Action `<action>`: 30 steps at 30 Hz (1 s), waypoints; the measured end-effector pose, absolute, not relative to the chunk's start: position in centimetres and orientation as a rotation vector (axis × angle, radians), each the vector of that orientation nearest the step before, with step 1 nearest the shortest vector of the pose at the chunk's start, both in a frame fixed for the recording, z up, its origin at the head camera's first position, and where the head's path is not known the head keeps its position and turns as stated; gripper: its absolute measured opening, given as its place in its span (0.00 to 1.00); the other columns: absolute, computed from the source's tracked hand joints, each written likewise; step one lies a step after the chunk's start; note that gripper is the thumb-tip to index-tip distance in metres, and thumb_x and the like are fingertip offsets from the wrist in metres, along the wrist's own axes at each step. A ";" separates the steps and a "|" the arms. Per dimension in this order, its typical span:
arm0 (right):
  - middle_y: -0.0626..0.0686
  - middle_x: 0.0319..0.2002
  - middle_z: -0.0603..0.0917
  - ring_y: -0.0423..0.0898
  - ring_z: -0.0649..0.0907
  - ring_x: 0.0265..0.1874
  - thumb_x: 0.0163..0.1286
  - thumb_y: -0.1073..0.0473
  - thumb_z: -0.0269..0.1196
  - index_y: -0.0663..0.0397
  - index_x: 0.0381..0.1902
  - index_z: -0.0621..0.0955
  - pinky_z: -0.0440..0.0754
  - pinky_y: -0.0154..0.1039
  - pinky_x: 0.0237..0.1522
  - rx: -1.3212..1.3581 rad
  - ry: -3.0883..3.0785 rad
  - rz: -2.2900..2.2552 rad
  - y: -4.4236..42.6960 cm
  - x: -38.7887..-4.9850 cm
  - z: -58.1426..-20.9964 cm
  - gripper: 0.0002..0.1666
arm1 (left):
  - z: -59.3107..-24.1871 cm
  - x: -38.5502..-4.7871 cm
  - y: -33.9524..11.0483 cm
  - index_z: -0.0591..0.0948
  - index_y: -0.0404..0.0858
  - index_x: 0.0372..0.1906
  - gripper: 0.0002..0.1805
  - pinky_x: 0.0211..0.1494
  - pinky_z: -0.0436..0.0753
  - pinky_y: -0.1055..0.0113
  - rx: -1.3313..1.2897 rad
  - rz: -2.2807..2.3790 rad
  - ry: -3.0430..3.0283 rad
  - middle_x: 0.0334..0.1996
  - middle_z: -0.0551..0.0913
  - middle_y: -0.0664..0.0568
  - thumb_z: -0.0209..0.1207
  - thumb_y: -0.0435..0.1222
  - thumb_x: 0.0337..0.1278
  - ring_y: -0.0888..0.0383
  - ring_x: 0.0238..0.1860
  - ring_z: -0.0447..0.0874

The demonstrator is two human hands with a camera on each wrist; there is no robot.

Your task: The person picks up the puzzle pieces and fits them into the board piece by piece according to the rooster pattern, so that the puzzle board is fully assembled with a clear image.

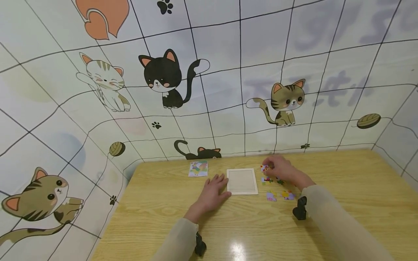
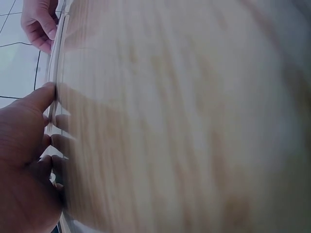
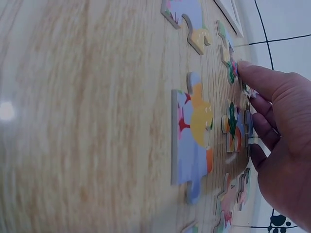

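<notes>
My left hand [image 1: 213,192] lies palm down on the table with its fingers spread, its fingertips and thumb at the left edge of a white-rimmed puzzle frame [image 1: 242,182]. Inside the frame the pale base is bare. To the right of it, my right hand [image 1: 282,169] pinches a small colourful puzzle piece [image 1: 263,168] between thumb and fingers, low over the far row of pieces. Nearer lie a lavender puzzle piece [image 1: 271,196] and a yellow-and-lavender piece [image 3: 197,124]. The right hand and wrist partly hide several other pieces.
A square picture card [image 1: 198,169] lies at the back left of the wooden table [image 1: 156,214]. Behind the table hangs a cat-patterned wall cloth [image 1: 225,90]. Each wrist wears a black camera.
</notes>
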State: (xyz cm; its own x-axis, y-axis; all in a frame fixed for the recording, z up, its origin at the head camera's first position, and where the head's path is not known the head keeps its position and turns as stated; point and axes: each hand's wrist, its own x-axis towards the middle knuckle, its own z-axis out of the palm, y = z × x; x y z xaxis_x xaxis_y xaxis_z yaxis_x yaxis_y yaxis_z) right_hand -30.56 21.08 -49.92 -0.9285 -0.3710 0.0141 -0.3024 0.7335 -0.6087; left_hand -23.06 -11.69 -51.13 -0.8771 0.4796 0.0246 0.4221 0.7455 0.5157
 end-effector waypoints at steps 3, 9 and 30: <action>0.53 0.42 0.83 0.52 0.80 0.43 0.67 0.56 0.72 0.58 0.51 0.82 0.71 0.62 0.49 -0.545 2.820 -0.989 21.1 -30.6 -50.0 0.19 | -51.1 -23.0 -11.7 0.71 0.36 0.74 0.32 0.78 0.48 0.39 0.728 0.786 2.843 0.77 0.62 0.42 0.59 0.46 0.74 0.42 0.79 0.53; 0.53 0.42 0.82 0.51 0.79 0.41 0.67 0.57 0.72 0.58 0.51 0.82 0.73 0.57 0.47 -0.503 2.798 -1.029 21.1 -30.6 -50.0 0.18 | -51.2 -23.0 -11.7 0.72 0.36 0.74 0.30 0.77 0.49 0.38 0.731 0.769 2.846 0.77 0.62 0.41 0.57 0.45 0.75 0.41 0.79 0.53; 0.54 0.41 0.83 0.50 0.79 0.40 0.70 0.63 0.67 0.59 0.50 0.84 0.78 0.44 0.41 -0.457 2.752 -1.220 20.9 -30.2 -50.1 0.12 | -51.4 -23.1 -11.8 0.72 0.36 0.74 0.32 0.77 0.49 0.37 0.738 0.818 2.834 0.77 0.63 0.40 0.62 0.46 0.72 0.40 0.79 0.54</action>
State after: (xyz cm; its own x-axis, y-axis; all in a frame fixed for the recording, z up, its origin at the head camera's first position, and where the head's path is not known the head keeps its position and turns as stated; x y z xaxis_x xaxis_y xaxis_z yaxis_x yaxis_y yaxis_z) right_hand -30.24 20.86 -50.14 -0.9504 -0.3094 0.0326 -0.2319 0.6345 -0.7373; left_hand -23.13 -11.76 -51.35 -0.8773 0.4785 0.0365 0.4245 0.7382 0.5243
